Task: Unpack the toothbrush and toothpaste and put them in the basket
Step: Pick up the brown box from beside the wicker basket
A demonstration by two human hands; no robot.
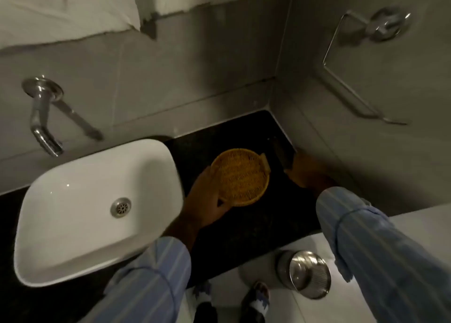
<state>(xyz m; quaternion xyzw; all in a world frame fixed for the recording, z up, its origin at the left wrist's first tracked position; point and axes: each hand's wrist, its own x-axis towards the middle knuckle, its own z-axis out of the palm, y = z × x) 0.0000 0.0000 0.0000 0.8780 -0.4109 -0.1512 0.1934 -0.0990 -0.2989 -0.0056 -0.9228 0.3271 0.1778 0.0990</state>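
Observation:
A round yellow woven basket sits on the black counter to the right of the sink. My left hand grips its near-left rim, thumb over the edge. My right hand is at the counter's right side by the wall, fingers curled on the near end of a dark oblong pack that points toward the back corner. The pack is blurred and its contents cannot be made out. No loose toothbrush or toothpaste shows.
A white basin fills the counter's left, with a chrome tap on the wall above it. A chrome towel ring hangs on the right wall. A steel pedal bin stands on the floor below the counter edge.

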